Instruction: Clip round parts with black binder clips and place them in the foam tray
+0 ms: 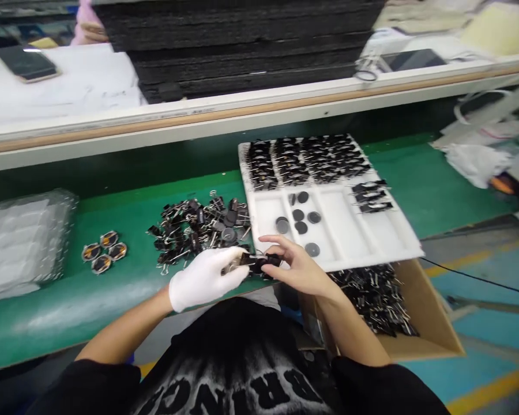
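In a white glove, my left hand (210,276) is closed on one end of a small cluster of black binder clips (257,263). At its other end, the bare fingers of my right hand (296,265) pinch it. Whether a round disc sits between these clips is hidden by my fingers. Just beyond my left hand lies a loose heap of binder clips (190,227) with a few dark discs among them. Beside my right hand is a white foam tray (335,210); clipped pieces (303,161) stand in rows at its far end, and several dark round discs (300,226) lie in its nearer slots.
Four-part group of round orange-and-black pieces (105,252) lies left on the green table (134,300). Clear plastic trays (21,242) are stacked at far left. A cardboard box (432,311) of binder clips stands below the foam tray. A shelf edge (242,109) runs across the back.
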`<state>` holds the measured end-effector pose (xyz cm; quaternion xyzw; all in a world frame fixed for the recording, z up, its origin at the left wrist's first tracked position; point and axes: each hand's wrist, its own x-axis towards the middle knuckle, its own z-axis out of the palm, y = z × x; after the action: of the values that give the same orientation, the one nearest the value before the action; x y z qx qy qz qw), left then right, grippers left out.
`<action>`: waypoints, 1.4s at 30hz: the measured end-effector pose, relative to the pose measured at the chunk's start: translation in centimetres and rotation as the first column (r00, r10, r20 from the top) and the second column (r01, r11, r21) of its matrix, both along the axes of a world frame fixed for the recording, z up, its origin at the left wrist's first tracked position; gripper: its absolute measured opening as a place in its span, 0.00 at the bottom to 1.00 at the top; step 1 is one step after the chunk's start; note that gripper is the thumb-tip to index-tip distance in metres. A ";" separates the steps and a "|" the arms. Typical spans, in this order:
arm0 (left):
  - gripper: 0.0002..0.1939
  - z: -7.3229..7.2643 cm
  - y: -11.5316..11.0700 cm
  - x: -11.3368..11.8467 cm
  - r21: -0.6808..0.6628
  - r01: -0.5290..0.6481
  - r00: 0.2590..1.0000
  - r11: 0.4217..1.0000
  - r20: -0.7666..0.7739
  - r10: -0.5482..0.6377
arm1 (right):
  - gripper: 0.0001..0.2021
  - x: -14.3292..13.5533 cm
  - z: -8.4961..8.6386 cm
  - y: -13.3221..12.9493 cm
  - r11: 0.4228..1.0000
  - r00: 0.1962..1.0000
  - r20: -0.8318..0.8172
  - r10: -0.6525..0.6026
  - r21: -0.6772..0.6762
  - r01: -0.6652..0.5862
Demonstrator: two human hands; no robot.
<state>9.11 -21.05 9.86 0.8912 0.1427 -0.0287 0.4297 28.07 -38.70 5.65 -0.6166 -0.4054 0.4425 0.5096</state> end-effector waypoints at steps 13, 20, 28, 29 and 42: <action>0.19 -1.4 -2.0 0.1 0.151 0.266 0.964 0.952 -0.064 -0.259 | 0.12 24.8 -0.6 -16.2 0.862 0.378 0.884 -0.274 0.052 0.504; 0.18 0.1 -2.3 1.7 0.189 0.265 0.964 0.945 -0.049 -0.261 | 0.17 29.2 -4.7 -16.1 0.860 0.457 0.870 -0.184 -0.083 0.503; 0.20 0.7 -1.1 -0.4 0.204 0.099 0.995 0.974 -0.032 -0.095 | 0.31 27.8 -5.7 -16.2 0.833 0.356 0.882 -0.307 0.068 0.548; 0.20 0.8 -0.8 -0.9 0.201 0.060 0.998 0.978 -0.033 -0.054 | 0.35 27.4 -5.9 -16.3 0.791 0.306 0.881 -0.362 0.116 0.601; 0.20 0.0 2.0 -5.6 0.057 -0.119 0.989 0.991 -0.077 0.124 | 0.26 25.4 -6.1 -15.8 0.523 0.179 0.820 -0.544 0.164 0.836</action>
<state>3.51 -19.04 9.82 0.8899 0.2146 -0.0345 0.4011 53.43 -54.52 -0.48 -0.9299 -0.1751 -0.1108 0.3039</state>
